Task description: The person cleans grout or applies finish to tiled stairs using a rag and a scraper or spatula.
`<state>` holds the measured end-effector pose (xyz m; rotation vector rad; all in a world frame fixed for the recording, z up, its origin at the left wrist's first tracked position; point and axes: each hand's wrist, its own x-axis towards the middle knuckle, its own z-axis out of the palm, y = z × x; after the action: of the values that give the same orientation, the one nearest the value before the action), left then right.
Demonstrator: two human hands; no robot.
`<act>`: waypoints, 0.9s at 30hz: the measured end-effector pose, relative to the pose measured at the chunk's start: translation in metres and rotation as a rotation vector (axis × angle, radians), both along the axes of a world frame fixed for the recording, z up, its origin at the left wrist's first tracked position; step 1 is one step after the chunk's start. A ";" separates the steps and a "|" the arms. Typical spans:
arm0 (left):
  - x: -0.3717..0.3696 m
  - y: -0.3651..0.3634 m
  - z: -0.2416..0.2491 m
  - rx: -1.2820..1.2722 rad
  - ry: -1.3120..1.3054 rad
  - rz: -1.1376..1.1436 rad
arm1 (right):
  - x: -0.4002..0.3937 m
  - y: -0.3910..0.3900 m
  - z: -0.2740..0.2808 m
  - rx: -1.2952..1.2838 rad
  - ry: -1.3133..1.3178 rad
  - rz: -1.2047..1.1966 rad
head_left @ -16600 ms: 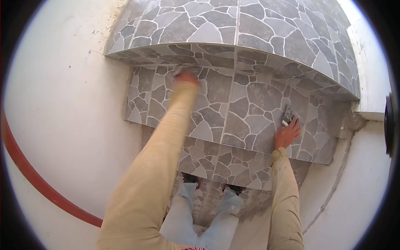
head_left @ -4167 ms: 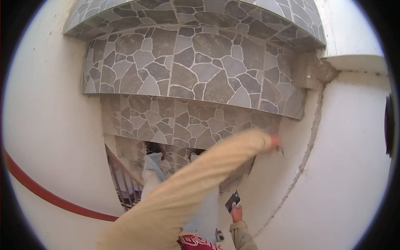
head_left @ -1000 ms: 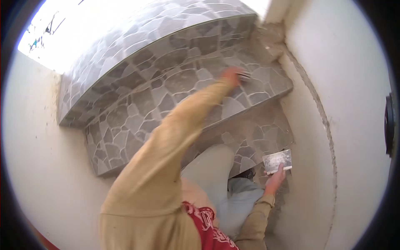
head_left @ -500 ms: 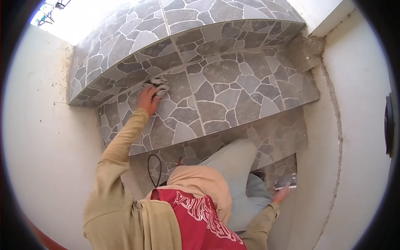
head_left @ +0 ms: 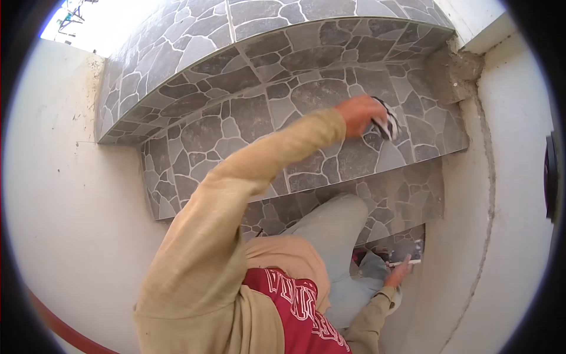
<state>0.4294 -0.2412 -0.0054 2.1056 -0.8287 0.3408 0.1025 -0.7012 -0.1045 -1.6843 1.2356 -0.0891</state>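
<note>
My left hand (head_left: 359,115) reaches across to the right side of a step tread (head_left: 247,115) faced with grey stone-pattern tiles and pale joints. Its fingers are closed around a crumpled black-and-white cloth (head_left: 386,123), which lies against the tiles and is slightly blurred. Low on the right, my right hand (head_left: 399,274) grips a flat grey tool with a whitish edge (head_left: 407,261), held near the lower step beside my leg. The exact kind of that tool does not show clearly.
A higher curved step (head_left: 283,29) rises beyond the tread. Pale walls flank the stairs, the left wall (head_left: 53,177) and the right wall (head_left: 519,177), the latter with a rough cracked seam. My bent knee (head_left: 345,212) is close to the tread's front edge. A reddish pipe-like strip (head_left: 65,330) runs at lower left.
My left hand has swept the cloth from the left part of the tread across to its right part. My right hand still holds the flat tool in nearly the same place.
</note>
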 end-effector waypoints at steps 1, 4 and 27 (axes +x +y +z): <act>-0.030 0.001 0.024 -0.003 -0.092 -0.015 | -0.004 0.000 0.000 0.008 0.008 -0.006; -0.115 0.078 0.013 -0.257 0.146 0.273 | -0.008 0.002 0.001 0.139 -0.046 -0.116; -0.041 -0.043 0.031 -0.052 0.036 0.036 | 0.001 0.012 0.010 0.089 -0.116 0.102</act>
<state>0.3883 -0.2846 0.0253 2.0744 -0.7534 0.3388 0.1040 -0.6887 -0.0946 -1.6392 1.0512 -0.0677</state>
